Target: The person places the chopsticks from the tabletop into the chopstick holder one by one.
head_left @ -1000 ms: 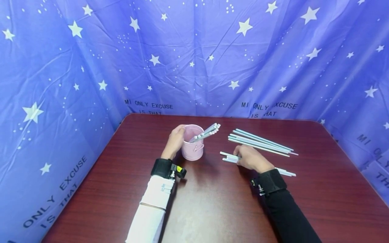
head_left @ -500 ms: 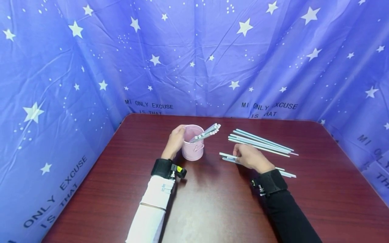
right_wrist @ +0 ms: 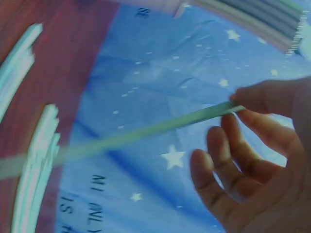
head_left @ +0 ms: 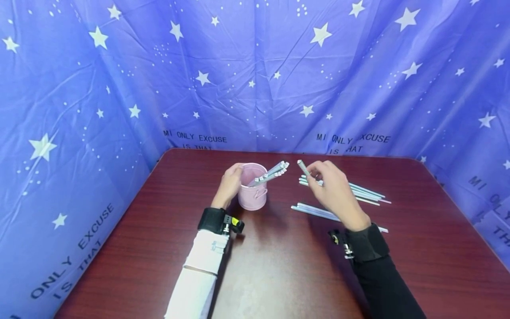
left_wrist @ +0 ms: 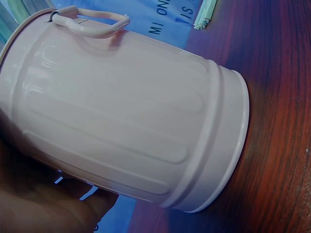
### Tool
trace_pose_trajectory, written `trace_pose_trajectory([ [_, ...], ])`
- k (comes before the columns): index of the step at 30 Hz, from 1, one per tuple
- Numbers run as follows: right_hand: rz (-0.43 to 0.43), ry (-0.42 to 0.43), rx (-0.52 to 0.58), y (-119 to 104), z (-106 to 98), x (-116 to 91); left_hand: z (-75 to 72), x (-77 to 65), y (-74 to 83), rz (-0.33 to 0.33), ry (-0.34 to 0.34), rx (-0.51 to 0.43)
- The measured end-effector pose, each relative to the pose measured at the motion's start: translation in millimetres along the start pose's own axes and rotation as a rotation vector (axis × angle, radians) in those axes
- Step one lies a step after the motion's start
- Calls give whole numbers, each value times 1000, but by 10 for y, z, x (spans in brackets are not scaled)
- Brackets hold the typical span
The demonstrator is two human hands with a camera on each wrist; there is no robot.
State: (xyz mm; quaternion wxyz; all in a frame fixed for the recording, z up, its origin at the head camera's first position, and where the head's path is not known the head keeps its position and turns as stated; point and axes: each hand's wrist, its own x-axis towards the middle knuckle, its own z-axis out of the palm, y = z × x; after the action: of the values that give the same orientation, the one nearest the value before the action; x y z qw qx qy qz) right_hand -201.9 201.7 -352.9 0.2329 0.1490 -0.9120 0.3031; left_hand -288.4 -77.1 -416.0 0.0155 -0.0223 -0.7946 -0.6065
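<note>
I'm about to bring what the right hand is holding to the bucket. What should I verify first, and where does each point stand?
1. Bucket upright on table: ok.
2. Left hand holding bucket: ok.
3. Held piece pinched by right hand: ok.
4. Held piece over the opening: not ok, it is right of the bucket.
5. Room inside: ok, the sticks inside lean right.
6. Held piece clear of loose sticks: cannot tell, they overlap in the right wrist view.

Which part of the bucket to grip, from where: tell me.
I'd grip the bucket by its left side, coming from the left, where the left hand holds it: its sticks lean right, and the handle sits on the right.
</note>
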Motion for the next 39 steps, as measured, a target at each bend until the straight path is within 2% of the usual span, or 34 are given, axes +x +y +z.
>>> trace_pose_trajectory([
  [4, -24, 140, 70, -125, -90, 1, -4, 2, 4, 1, -3, 2],
  [8, -31, 232, 162, -216, -153, -12, -6, -1, 4, 4, -2, 7],
  [11, -29, 294, 272, -280, -189, -27, -3, -1, 2, 5, -1, 9],
  [16, -94, 355, 533, -397, -257, -66, 5, 4, -4, 11, 4, 13],
  [19, -160, 357, 632, -469, -290, -92, 7, 7, -2, 18, 6, 11],
  [23, -199, 350, 658, -534, -287, -110, 9, 8, -5, 15, 6, 3],
  [39, -184, 303, 654, -549, -156, -102, 9, 0, -23, 13, 5, -2],
])
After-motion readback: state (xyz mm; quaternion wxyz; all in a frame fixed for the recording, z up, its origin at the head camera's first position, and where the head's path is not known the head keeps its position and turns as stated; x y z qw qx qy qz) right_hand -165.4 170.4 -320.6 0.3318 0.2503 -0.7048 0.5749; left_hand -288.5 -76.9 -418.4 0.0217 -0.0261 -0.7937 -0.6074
